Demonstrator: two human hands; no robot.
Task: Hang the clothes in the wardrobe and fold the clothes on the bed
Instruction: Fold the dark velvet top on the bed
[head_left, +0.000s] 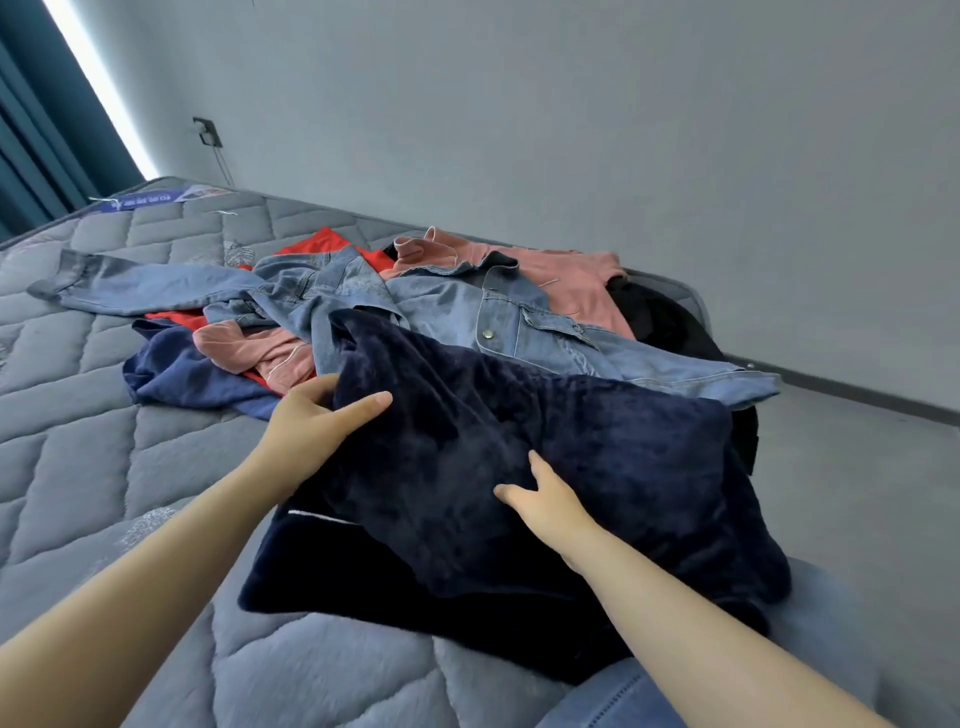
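Garment (613, 467), one (navy, plush): left hand (311, 421), right hand (545, 501) grip it.

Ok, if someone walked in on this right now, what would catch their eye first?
Most likely the big navy plush garment in the foreground, gripped by the left hand at its edge and held by the right hand nearer its middle. Behind it, a jumble of clothes lies on the grey quilted mattress: a denim jacket on top, with a pink garment and a red garment showing around it.

No legible text — mattress label (156, 199) too blurred
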